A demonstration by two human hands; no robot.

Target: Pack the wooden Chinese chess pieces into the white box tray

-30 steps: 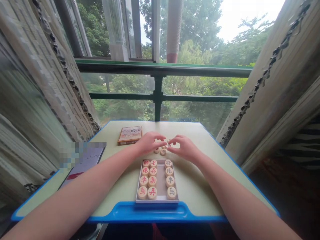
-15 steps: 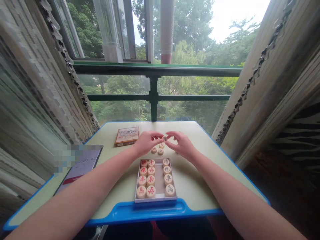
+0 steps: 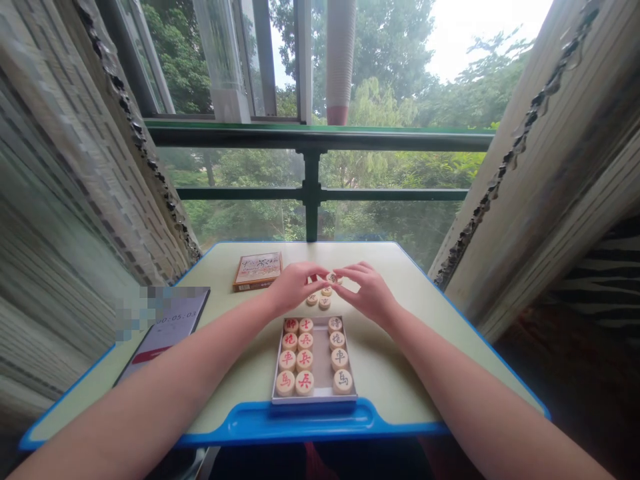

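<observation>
Between the fingertips of my left hand [image 3: 296, 287] and my right hand [image 3: 366, 288] is one round wooden chess piece [image 3: 332, 277] with a dark character, gripped from both sides. Just below it, a few loose pieces [image 3: 325, 303] lie on the table. Nearer to me is an open white box [image 3: 320, 399]. Two columns of red-marked pieces [image 3: 305, 361] fill its left side, and one column of black-marked pieces [image 3: 339, 359] stands along its right wall. A bare strip shows between them.
A flat patterned box lid [image 3: 257, 270] lies at the back left of the table [image 3: 425, 333]. On the left, a tablet or phone [image 3: 170, 327] shows a timer. Curtains hang at both sides, with a green railing [image 3: 395, 139] behind.
The held piece has turned so its marked face looks different, still between both hands. The whole view has shifted slightly, and the timer reads one second more.
</observation>
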